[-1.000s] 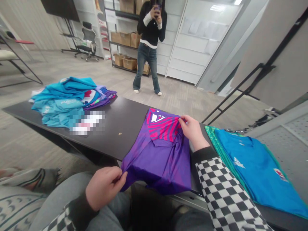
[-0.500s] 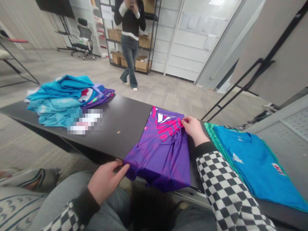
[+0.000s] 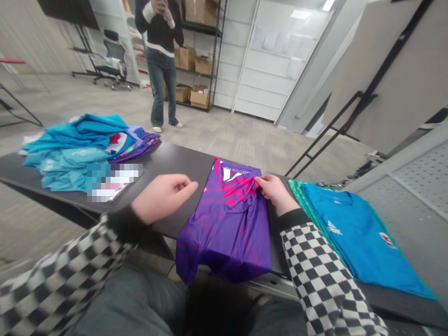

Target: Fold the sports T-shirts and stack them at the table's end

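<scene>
The purple-and-pink jersey (image 3: 227,228) lies flat on the dark table (image 3: 175,163), directly in front of the seated person. Its long axis runs from the far side of the table toward the person, tilted slightly. The collar (image 3: 238,189) points away from the person and the hem points toward them, reaching the table's near edge and appearing to drape over it.

The right hand (image 3: 275,193) is closed in a pinch on the collar's right side, with the fabric held between its fingers. The left hand (image 3: 163,198) is open, fingers loosely curved, and hovers just beside the jersey's left edge without touching it.

To the right, a folded blue jersey (image 3: 357,238) lies on a teal garment (image 3: 308,210). To the left, a heap of blue garments (image 3: 73,154) sits on the table beside a pixel-blurred patch (image 3: 112,182), whose contents cannot be identified.

Beyond the table, a standing person (image 3: 159,60) holds a phone (image 3: 161,3) up. Behind them, metal shelving (image 3: 213,56) carries cardboard boxes (image 3: 200,98); the contents of the boxes cannot be seen.
</scene>
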Demonstrator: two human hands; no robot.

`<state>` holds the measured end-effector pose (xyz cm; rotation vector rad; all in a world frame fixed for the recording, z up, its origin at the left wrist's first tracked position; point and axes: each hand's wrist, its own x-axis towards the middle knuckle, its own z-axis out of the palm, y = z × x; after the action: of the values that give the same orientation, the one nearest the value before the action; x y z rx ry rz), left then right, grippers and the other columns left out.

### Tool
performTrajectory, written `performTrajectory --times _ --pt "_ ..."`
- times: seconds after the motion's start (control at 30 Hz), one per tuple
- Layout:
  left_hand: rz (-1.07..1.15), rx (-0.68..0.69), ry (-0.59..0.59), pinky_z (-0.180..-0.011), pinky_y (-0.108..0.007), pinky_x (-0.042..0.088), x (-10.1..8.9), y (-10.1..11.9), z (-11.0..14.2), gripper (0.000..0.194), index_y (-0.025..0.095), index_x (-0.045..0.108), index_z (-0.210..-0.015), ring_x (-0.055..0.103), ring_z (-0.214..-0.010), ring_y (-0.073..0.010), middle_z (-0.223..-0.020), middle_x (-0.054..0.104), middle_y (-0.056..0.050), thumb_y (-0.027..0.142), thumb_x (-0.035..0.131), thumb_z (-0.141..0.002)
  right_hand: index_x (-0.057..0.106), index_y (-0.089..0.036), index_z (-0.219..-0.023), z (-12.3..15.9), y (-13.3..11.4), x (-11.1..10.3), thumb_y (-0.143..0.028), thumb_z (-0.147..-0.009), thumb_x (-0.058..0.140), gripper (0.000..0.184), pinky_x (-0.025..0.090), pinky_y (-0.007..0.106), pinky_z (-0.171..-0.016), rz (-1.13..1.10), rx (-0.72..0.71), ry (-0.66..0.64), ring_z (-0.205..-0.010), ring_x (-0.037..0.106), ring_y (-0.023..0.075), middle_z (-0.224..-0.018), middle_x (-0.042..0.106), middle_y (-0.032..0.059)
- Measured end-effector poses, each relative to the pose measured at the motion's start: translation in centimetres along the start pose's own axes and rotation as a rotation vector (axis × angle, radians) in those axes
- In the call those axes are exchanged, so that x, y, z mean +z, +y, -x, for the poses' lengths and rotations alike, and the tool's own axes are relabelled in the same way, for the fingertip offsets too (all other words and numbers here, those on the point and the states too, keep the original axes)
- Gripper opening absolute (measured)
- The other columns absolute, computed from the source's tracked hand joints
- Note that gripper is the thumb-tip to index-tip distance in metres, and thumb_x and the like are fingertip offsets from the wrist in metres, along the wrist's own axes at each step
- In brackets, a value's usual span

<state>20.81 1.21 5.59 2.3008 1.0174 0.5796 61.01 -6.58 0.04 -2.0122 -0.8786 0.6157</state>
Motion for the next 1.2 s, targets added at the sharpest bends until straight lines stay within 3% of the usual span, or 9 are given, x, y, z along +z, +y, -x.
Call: performTrajectory --times 0.07,0.13,0.27,0.47,0.63,0.8,0.93,1.1,1.2 --pt "-0.130 -0.069 0.083 -0.081 -0.037 0.055 1.6 0.1 -6.2 0.055 0.022 0.076 -0.087 0.074 -0.083 -0.0269 -0.086 0.080 -0.008 0.067 0.051 -0.109 0.071 -0.019 -0.095 0.5 -0.4 -0.1 -0.041 -0.104 0.076 0.025 0.030 0.022 -0.041 -0.032 0.008 -0.017 -0.043 0.045 0.0118 -0.054 0.050 -0.0069" --pt "-0.238 -0.152 0.005 -0.092 -0.043 0.058 4.1 -0.2 -11.5 0.054 0.021 0.078 -0.096 0.077 -0.097 -0.0327 -0.103 0.085 -0.013 0.069 0.057 -0.106 0.067 -0.020 -0.093 0.8 -0.5 -0.2 -0.039 -0.104 0.077 0.025 0.026 0.021 -0.040 -0.100 0.014 -0.052 -0.042 0.041 0.0096 -0.055 0.049 -0.0080" --pt "-0.379 -0.081 -0.055 -0.112 -0.052 0.053 8.3 -1.3 -17.0 0.039 0.024 0.079 -0.102 0.074 -0.123 -0.0378 -0.122 0.085 -0.013 0.057 0.059 -0.107 0.061 -0.022 -0.089 0.8 0.3 0.0 -0.036 -0.100 0.080 0.026 0.024 0.020 -0.039 -0.197 0.017 -0.073 -0.040 0.037 0.0081 -0.055 0.052 -0.0079" --pt "-0.411 -0.084 0.004 -0.117 -0.057 0.049 7.9 -3.6 -19.3 0.047 0.023 0.078 -0.119 0.073 -0.131 -0.0393 -0.129 0.084 -0.016 0.044 0.037 -0.115 0.066 -0.023 -0.097 0.0 1.4 0.0 -0.043 -0.100 0.079 0.024 0.041 0.023 -0.049 -0.018 -0.095 0.057 -0.050 0.056 0.0141 -0.065 0.066 -0.0029" --pt "-0.464 -0.116 -0.009 -0.115 -0.061 0.050 7.0 -5.0 -20.9 0.046 0.019 0.081 -0.112 0.070 -0.135 -0.0455 -0.135 0.081 -0.022 0.041 0.041 -0.113 0.081 -0.020 -0.097 -1.0 0.4 -0.1 -0.029 -0.105 0.074 0.014 0.057 0.033 -0.087 0.470 -0.202 0.195 -0.093 0.079 0.0250 -0.096 0.084 0.0096" --pt "-0.450 -0.056 0.073 -0.113 -0.059 0.052 7.3 -4.5 -19.8 0.049 0.020 0.081 -0.125 0.072 -0.129 -0.0415 -0.133 0.081 -0.020 0.049 0.042 -0.114 0.081 -0.015 -0.133 -1.4 -0.7 0.0 -0.048 -0.116 0.062 0.042 0.058 0.038 -0.097 0.541 -0.175 0.216 -0.110 0.082 0.0324 -0.107 0.086 0.0157" --pt "-0.416 0.087 -0.010 -0.116 -0.055 0.053 7.8 -4.4 -18.9 0.050 0.027 0.081 -0.134 0.068 -0.136 -0.0399 -0.141 0.078 -0.014 0.064 0.062 -0.105 0.070 -0.011 -0.151 -0.6 0.0 -0.3 -0.052 -0.114 0.062 0.056 0.060 0.043 -0.098 0.533 -0.170 0.254 -0.110 0.082 0.0362 -0.107 0.085 0.0171" --pt "-0.365 -0.030 -0.018 -0.116 -0.052 0.055 7.5 -5.1 -19.4 0.038 0.030 0.087 -0.129 0.072 -0.131 -0.0361 -0.137 0.082 -0.009 0.035 0.059 -0.103 0.069 -0.012 -0.143 1.2 1.1 0.0 -0.055 -0.107 0.068 0.057 0.061 0.050 -0.104 0.571 -0.311 0.277 -0.115 0.077 0.0380 -0.125 0.079 0.0225" --pt "-0.380 -0.091 0.032 -0.117 -0.058 0.055 6.7 -5.2 -19.2 0.041 0.029 0.088 -0.130 0.071 -0.133 -0.0400 -0.139 0.082 -0.011 0.035 0.058 -0.103 0.074 -0.021 -0.129 2.3 1.0 0.4 -0.057 -0.107 0.069 0.042 0.060 0.054 -0.111 0.650 -0.453 0.097 -0.123 0.075 0.0376 -0.130 0.078 0.0184"
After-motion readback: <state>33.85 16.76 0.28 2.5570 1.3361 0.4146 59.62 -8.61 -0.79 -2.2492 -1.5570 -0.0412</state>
